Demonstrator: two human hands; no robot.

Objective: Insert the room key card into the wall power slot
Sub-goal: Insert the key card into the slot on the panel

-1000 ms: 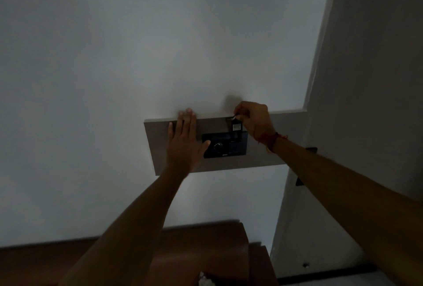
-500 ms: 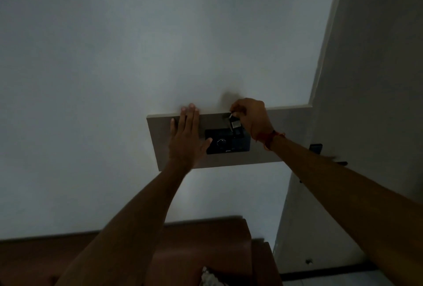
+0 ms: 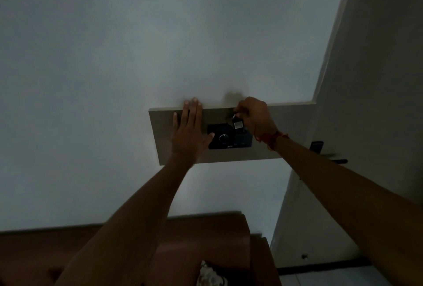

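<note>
A black switch panel with a round dial sits on a beige wall board in a dim room. Its right part is the power slot. My right hand pinches a small dark key card at its top, holding it just over the slot's upper edge; how deep the card sits I cannot tell. My left hand lies flat on the board with fingers spread, its thumb touching the panel's left edge.
A white wall fills the upper view. A door with a dark handle stands at the right. Brown wooden furniture lies below my arms, with a patterned item on it.
My right hand has lifted slightly and the card now tilts above the slot. The left hand stays flat on the board. My view has shifted a little.
</note>
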